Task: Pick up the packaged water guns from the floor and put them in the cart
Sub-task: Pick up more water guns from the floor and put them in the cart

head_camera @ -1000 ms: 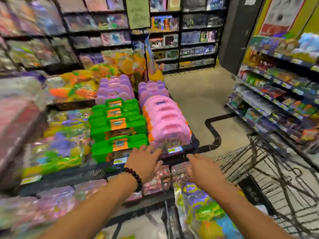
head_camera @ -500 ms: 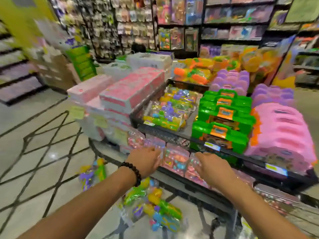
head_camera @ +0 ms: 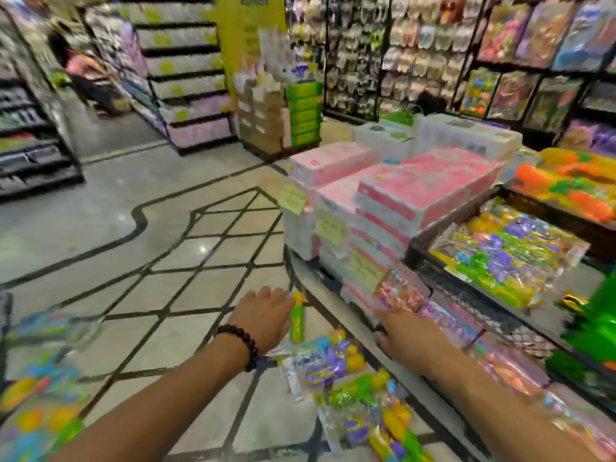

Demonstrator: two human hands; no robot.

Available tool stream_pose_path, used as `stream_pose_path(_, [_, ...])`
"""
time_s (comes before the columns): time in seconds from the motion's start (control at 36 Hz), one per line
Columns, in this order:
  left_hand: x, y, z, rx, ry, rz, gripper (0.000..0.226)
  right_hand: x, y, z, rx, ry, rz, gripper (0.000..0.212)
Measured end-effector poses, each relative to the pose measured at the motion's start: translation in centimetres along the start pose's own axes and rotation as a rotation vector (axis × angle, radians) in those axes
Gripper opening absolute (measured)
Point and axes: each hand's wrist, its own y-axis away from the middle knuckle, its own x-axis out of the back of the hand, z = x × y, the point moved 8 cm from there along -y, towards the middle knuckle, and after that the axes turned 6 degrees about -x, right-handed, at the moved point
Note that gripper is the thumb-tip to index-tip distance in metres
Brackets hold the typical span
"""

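Several packaged water guns [head_camera: 336,365] lie on the tiled floor between my arms, in clear wrap with green, yellow and purple plastic. One green and yellow gun [head_camera: 296,320] lies right beside my left hand [head_camera: 265,316], which is stretched forward palm down with a bead bracelet on the wrist. My right hand [head_camera: 405,335] reaches forward, fingers spread, near the base of the display stand. Both hands hold nothing. More packaged guns [head_camera: 40,395] show blurred at the lower left edge. The cart is out of view.
A display stand [head_camera: 466,295] with water guns and pink boxes [head_camera: 416,188] fills the right side. Open tiled floor [head_camera: 166,245] stretches to the left and ahead. Store shelves [head_camera: 186,78] line the back, and a person crouches far left in the aisle.
The view has swung left and down from the stand toward the floor. Both hands have dropped lower and now hover over the guns on the floor.
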Motion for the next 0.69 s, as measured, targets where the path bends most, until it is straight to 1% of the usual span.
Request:
stream_pose_path(0.14, [-2.8, 2.8, -11.0, 0.112, 0.0, -0.053, 0.033, 0.1, -6.2, -8.7, 0.043, 0.063, -0.022, 0.039])
stream_pose_path(0.19, [-3.6, 3.5, -14.3, 0.141, 0.0, -0.062, 0.032, 0.1, -8.6, -11.7, 0.055, 0.06, -0.009, 0.038])
stream_pose_path(0.33, [-6.0, 4.6, -21.0, 0.207, 0.032, -0.057, 0.028, 0.2, -15.1, -18.9, 0.164, 0.072, -0.021, 0.039])
stream_pose_path(0.39, [-7.4, 4.7, -23.2, 0.219, 0.042, -0.067, 0.028, -0.3, -17.8, -21.5, 0.192, 0.062, -0.041, 0.033])
stream_pose_path(0.53, [-10.9, 4.1, -28.2, 0.258, 0.083, -0.168, 0.036, -1.8, -24.7, -26.2, 0.242, 0.037, -0.079, 0.035])
stream_pose_path(0.64, [-13.1, 1.6, -35.2, 0.287, 0.066, -0.251, 0.037, -2.2, -33.0, -29.9, 0.281, -0.004, -0.089, 0.037])
stream_pose_path(0.69, [-14.0, -0.5, -38.5, 0.269, 0.054, -0.297, 0.035, -2.0, -37.2, -30.9, 0.272, -0.047, -0.1, 0.037])
